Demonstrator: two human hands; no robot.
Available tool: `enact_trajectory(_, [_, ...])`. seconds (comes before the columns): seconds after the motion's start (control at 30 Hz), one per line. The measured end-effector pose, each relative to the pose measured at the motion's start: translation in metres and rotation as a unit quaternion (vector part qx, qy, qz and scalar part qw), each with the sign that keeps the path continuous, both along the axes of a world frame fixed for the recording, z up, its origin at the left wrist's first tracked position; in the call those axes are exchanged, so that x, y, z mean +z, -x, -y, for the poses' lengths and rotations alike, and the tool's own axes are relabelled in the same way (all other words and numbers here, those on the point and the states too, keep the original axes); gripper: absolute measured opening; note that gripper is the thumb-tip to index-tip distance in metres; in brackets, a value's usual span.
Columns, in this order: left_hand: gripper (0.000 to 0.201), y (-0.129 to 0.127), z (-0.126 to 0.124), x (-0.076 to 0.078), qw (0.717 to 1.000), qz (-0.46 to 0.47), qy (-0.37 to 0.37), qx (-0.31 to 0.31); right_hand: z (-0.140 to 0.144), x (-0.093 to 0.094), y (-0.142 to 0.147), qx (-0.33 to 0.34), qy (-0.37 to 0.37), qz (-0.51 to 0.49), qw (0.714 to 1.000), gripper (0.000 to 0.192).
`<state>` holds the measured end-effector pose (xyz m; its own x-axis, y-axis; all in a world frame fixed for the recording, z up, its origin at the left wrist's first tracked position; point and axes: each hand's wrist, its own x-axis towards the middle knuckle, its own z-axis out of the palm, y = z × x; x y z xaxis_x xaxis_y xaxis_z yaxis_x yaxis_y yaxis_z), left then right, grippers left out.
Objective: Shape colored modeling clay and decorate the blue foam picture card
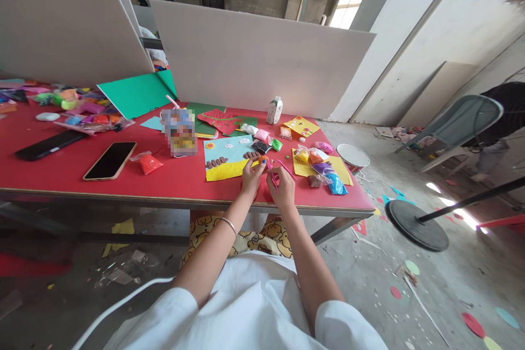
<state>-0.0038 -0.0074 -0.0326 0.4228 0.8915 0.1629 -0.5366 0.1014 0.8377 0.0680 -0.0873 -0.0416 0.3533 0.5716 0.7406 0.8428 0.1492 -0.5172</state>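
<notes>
Near the table's front edge, my left hand (251, 176) pinches a small orange lump of modelling clay (262, 158). My right hand (283, 185) is closed on a thin pink modelling tool (270, 166), its tip close to the orange lump. Another pink tool (286, 168) lies at or in the right hand; I cannot tell which. Just beyond my left hand lies a blue and yellow picture card (223, 171) with a sun, white clouds and brown clay pieces on it. A black clay packet (261, 146) and a green one (276, 145) sit behind my hands.
Several clay packets (337, 184) lie on yellow paper at the right. A small carton (274, 110) stands before a white board (262, 60). Leftward on the red table (197, 175) are a phone (110, 161), a red clay packet (150, 163) and a black case (50, 145).
</notes>
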Motion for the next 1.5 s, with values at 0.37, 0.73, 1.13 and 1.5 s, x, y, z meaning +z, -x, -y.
enact_trajectory(0.37, [0.043,-0.001,-0.001,-0.001,1.000,0.003,0.004,-0.001,0.000,-0.001,0.001,-0.007,-0.016,0.016,1.000,0.011])
enact_trajectory(0.73, [0.044,0.000,0.001,0.002,1.000,0.008,0.011,-0.003,0.000,0.000,0.002,-0.015,-0.025,-0.005,1.000,0.011])
enact_trajectory(1.13, [0.045,0.000,0.002,0.001,1.000,0.001,0.003,0.001,0.000,0.005,0.002,0.000,-0.046,-0.062,0.997,0.016])
enact_trajectory(1.5, [0.042,-0.001,0.000,-0.003,1.000,-0.006,-0.009,0.003,0.000,0.001,0.001,-0.012,-0.020,-0.082,0.996,0.011])
